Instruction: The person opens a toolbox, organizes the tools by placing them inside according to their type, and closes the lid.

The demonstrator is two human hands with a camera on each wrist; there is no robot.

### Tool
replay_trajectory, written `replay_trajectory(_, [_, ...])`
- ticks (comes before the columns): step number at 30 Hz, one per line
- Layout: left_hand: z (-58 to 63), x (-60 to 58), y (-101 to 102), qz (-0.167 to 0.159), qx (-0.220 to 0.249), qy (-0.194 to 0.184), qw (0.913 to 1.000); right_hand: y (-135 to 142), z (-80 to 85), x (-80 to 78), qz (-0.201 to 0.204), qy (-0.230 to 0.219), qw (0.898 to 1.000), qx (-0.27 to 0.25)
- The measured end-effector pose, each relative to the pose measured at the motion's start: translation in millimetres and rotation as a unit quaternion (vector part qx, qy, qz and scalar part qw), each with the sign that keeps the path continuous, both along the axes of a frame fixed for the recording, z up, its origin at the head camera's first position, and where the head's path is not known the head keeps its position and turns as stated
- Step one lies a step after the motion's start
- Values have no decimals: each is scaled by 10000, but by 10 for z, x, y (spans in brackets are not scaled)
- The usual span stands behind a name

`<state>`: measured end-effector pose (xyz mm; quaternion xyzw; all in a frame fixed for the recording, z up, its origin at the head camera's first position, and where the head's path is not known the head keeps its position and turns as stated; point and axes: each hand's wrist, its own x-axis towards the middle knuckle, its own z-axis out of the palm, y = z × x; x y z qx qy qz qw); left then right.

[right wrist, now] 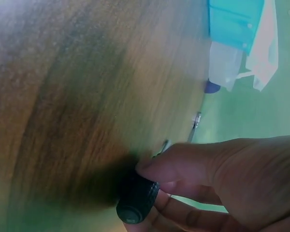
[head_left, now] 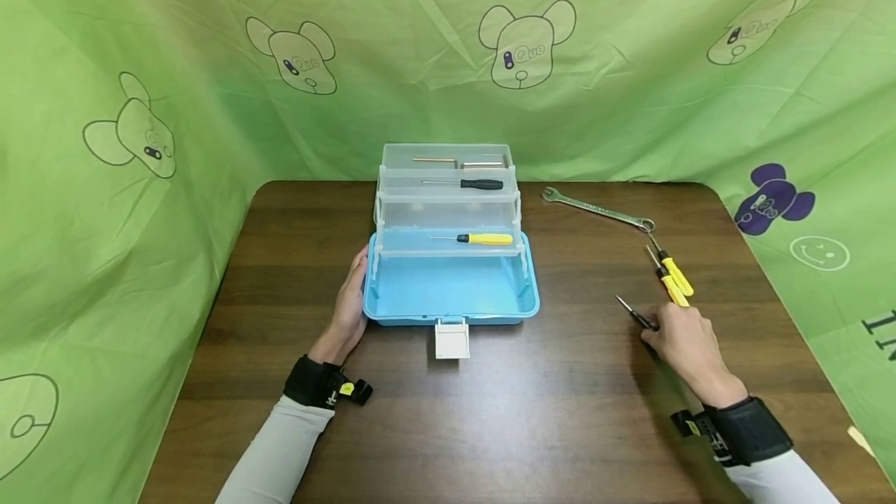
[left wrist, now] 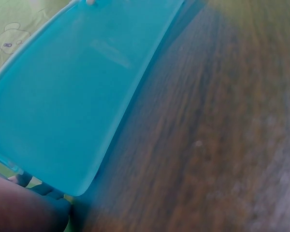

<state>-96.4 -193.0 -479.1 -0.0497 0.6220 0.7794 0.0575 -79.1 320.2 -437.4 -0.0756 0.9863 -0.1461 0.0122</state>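
At the right of the table my right hand (head_left: 689,344) pinches a black-handled screwdriver (head_left: 638,317) between thumb and fingers, its metal tip pointing away to the left. The thick black handle end (right wrist: 137,200) shows in the right wrist view. My left hand (head_left: 348,306) rests along the left wall of an open blue toolbox (head_left: 448,282), fingers stretched along its side. Stepped translucent trays (head_left: 448,212) rise at the back of the box. They hold hex keys (head_left: 483,166) at the top, another black-handled screwdriver (head_left: 481,184) in the middle and a yellow-handled screwdriver (head_left: 488,239) lowest.
Just beyond my right hand lie two yellow-handled screwdrivers (head_left: 677,277). A combination wrench (head_left: 595,209) lies behind them near the back edge. The box's white latch (head_left: 452,340) hangs over its front. Green printed cloth (head_left: 434,84) surrounds the wooden table (head_left: 532,426).
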Motion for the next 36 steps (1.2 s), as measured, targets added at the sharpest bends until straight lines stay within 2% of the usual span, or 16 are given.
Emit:
replay_trajectory(7, [5, -5, -1, -15, -20, 30, 10000, -42, 65, -41, -20, 85, 9999, 73])
replay_trajectory(12, [18, 0, -1, -4, 10, 31, 10000, -84, 190, -109, 109, 311, 9994, 122])
replay_trajectory(18, [-2, 2, -10, 19, 9, 12, 10000, -180, 458, -255, 567, 787, 9951, 200])
replay_trajectory(25, [-3, 5, -7, 37, 64, 26, 10000, -329, 819, -472, 1035, 1042, 9890, 170])
replay_trajectory(36, [-2, 3, -8, -17, -23, 0, 10000, -633, 1190, -789, 1632, 1027, 9812, 55])
